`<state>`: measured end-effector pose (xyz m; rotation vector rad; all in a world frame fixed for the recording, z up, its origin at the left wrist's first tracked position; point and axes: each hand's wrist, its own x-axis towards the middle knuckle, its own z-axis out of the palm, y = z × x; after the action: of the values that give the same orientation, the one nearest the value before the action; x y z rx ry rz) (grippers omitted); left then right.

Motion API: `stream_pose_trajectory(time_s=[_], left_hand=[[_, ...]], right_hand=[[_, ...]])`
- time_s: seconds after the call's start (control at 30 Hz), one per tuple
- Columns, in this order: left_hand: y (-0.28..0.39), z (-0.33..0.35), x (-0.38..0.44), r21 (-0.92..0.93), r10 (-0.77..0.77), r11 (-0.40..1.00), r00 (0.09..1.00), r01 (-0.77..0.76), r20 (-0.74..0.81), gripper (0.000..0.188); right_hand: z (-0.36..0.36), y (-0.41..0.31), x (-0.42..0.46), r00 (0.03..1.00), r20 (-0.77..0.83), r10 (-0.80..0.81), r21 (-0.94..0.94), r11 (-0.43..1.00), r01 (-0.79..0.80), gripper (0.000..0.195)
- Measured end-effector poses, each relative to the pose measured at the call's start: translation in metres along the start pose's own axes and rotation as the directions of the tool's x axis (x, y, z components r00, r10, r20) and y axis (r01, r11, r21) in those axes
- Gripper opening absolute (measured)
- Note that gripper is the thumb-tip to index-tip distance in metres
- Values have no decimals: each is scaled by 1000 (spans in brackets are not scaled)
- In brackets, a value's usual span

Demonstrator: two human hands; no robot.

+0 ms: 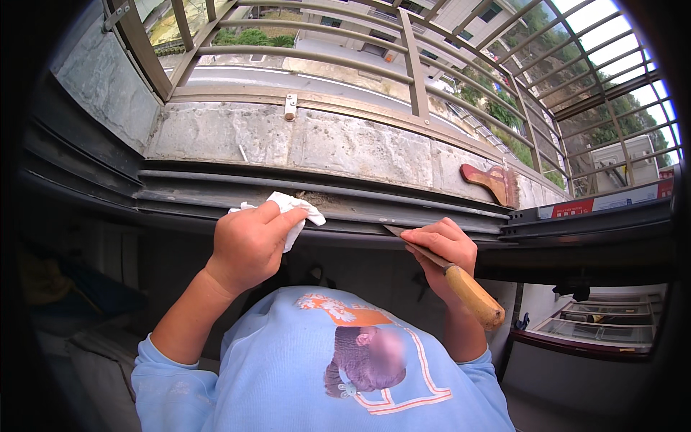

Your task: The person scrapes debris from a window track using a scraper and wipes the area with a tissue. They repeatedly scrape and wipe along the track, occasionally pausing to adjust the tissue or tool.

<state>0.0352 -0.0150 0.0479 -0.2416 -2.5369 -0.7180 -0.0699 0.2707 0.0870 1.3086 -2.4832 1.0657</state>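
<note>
A crumpled white tissue [293,208] is pinched in my left hand [248,243], over the inner edge of a dark metal window track [216,197]. Brown dirt [326,202] lies in the track just past the tissue. My right hand [444,251] grips a knife by its blade [429,252]. Its wooden handle [475,297] points back toward me, and the tip reaches the track's near rim. Part of the blade is hidden by my fingers.
A wooden-handled brush [491,182] rests on the stone sill [361,143] at the right. A small white stick [243,153] lies on the sill. Metal window bars [302,59] stand beyond it. A glass-topped chest freezer [588,329] is at lower right.
</note>
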Motion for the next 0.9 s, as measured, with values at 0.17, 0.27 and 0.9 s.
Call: stream_pose_trajectory(time_s=[0.17,0.27,0.9], left_hand=[[0,0,0,-7,-3,1000,1000,3,-2,33],[1,0,0,-8,1,1000,1000,-1,1,32],[1,0,1,17,0,1000,999,0,33,35]], right_hand=[[-2,4,-4,998,40,-47,20,999,47,24],[-2,3,-3,997,14,-78,-58,995,79,22],[10,-16,-17,981,-1,-192,-313,932,182,37]])
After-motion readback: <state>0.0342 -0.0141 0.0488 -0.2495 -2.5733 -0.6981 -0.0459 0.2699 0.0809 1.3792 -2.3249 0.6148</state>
